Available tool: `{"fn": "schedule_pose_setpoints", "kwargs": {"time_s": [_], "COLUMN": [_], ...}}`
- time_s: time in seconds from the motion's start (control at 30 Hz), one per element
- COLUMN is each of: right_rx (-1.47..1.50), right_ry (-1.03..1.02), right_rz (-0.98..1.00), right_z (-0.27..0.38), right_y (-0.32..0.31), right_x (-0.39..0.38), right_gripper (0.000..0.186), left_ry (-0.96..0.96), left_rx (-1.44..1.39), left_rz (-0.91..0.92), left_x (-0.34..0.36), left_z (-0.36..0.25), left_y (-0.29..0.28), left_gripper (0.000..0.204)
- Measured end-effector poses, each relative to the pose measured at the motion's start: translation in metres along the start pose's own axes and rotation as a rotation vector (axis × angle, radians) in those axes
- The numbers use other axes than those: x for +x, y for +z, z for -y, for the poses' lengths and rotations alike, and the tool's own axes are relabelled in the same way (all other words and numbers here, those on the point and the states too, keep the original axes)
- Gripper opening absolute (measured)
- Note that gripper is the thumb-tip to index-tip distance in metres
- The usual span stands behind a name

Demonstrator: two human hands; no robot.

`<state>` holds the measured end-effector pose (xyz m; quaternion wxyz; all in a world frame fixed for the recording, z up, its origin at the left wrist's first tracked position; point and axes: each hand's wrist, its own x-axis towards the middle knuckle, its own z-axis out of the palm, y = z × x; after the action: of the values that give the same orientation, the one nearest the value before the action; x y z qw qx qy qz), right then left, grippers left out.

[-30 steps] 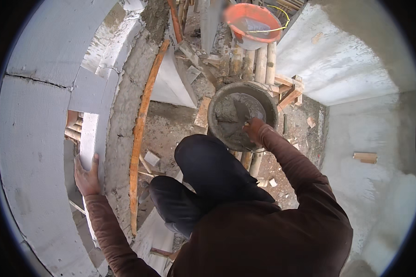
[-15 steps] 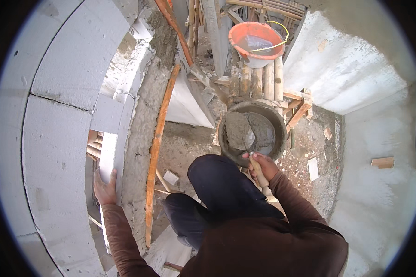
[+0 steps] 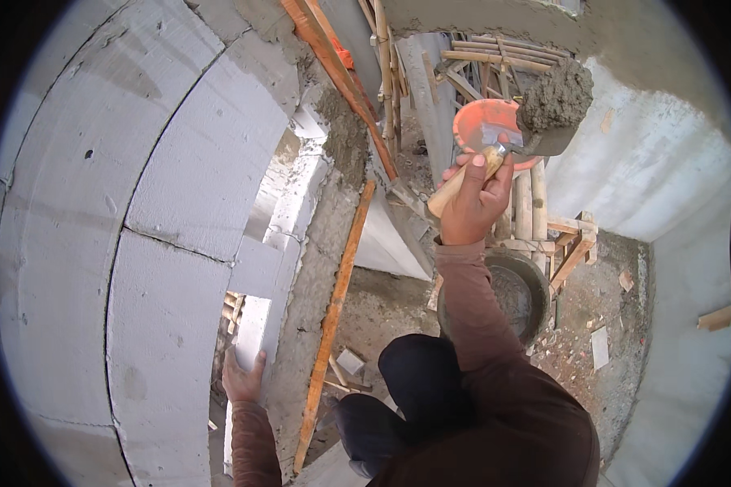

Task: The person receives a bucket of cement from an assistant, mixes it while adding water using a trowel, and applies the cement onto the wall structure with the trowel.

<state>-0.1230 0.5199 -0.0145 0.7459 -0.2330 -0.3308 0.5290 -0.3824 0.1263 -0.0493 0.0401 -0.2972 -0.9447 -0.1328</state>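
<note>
My right hand is raised, closed round the wooden handle of a trowel. A thick heap of wet grey mortar rides on the trowel's blade, in front of the orange bucket. Below my right forearm is a round dark tub with wet mortar inside, partly hidden by the sleeve. At the lower left my left hand grips the edge of a white block in the wall opening, its thumb on the near face and its fingers partly hidden.
A pale block wall fills the left side. An orange wooden batten leans along its mortar-smeared ledge. The orange bucket stands on bamboo poles. At right are a rendered wall and a rubble-strewn floor.
My right hand has lifted the trowel up and away from the tub, now loaded with mortar. My left hand keeps its place on the block while the whole view has shifted.
</note>
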Motion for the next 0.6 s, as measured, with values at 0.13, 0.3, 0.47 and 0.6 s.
{"fn": "schedule_pose_setpoints", "kwargs": {"time_s": [0.13, 0.3, 0.47, 0.6], "right_rx": [-0.256, -0.640, -0.128, -0.358], "right_ry": [-0.223, 0.266, -0.005, 0.203], "right_rz": [-0.252, 0.272, 0.552, 0.698], "right_z": [-0.099, -0.138, -0.027, -0.005], "right_y": [0.048, 0.146, 0.170, 0.048], "right_x": [0.026, -0.012, -0.091, -0.094], "right_gripper": [0.060, 0.055, 0.056, 0.050], "left_ry": [0.032, 0.060, -0.028, 0.016], "left_rx": [0.060, 0.077, 0.021, 0.051], "left_rz": [-0.049, -0.085, -0.020, -0.042], "left_x": [0.002, 0.001, -0.001, -0.001], "left_z": [0.001, 0.003, 0.010, 0.011], "left_y": [0.003, 0.006, 0.004, 0.006], "left_gripper": [0.077, 0.079, 0.080, 0.082]}}
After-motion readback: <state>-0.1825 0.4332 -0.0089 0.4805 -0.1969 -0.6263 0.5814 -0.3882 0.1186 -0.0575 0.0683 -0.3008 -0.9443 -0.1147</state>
